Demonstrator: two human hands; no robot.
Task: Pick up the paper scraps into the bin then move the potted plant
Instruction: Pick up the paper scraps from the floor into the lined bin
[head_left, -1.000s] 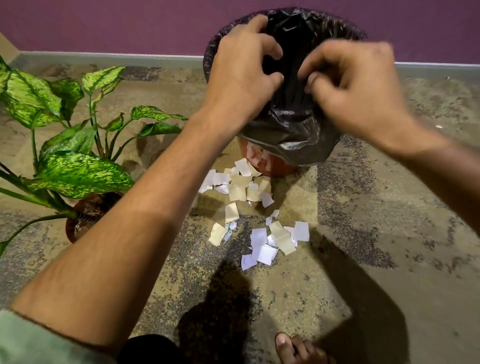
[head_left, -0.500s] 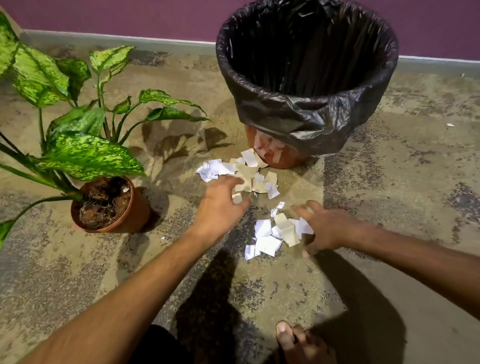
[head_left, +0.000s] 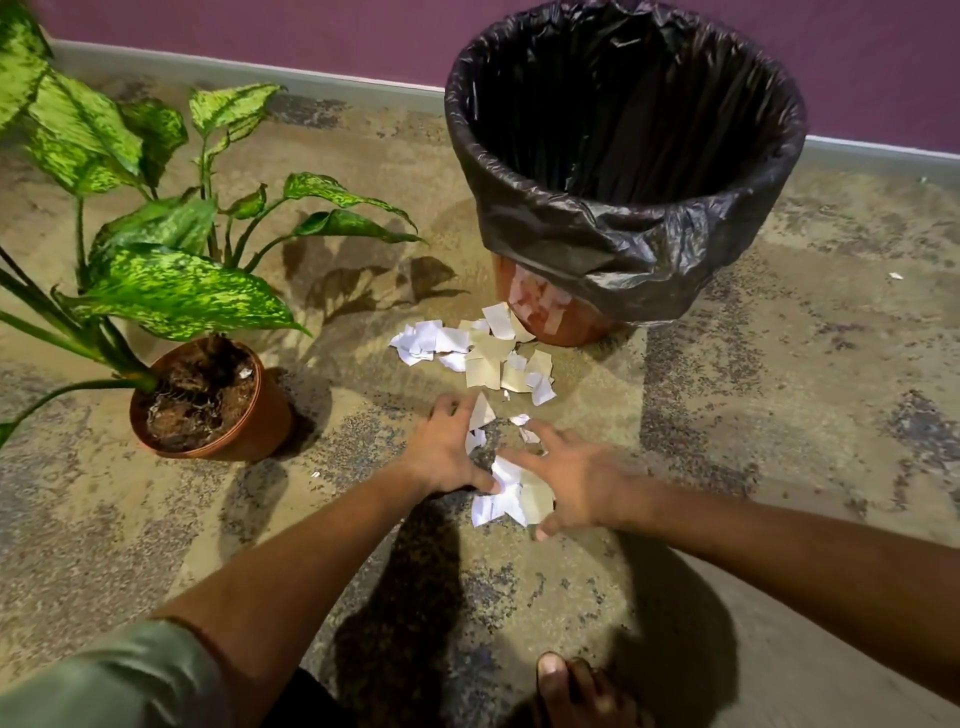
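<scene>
Down low, the left hand (head_left: 445, 451) and right hand (head_left: 574, 480), fingers spread, press scraps (head_left: 506, 493) between them near the bin (head_left: 623, 249).

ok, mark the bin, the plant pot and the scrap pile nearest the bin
bin (head_left: 644, 273): head view, folded liner on front wall.
plant pot (head_left: 262, 423): head view, right outer wall.
scrap pile (head_left: 483, 358): head view, beige scrap mid-pile.
</scene>
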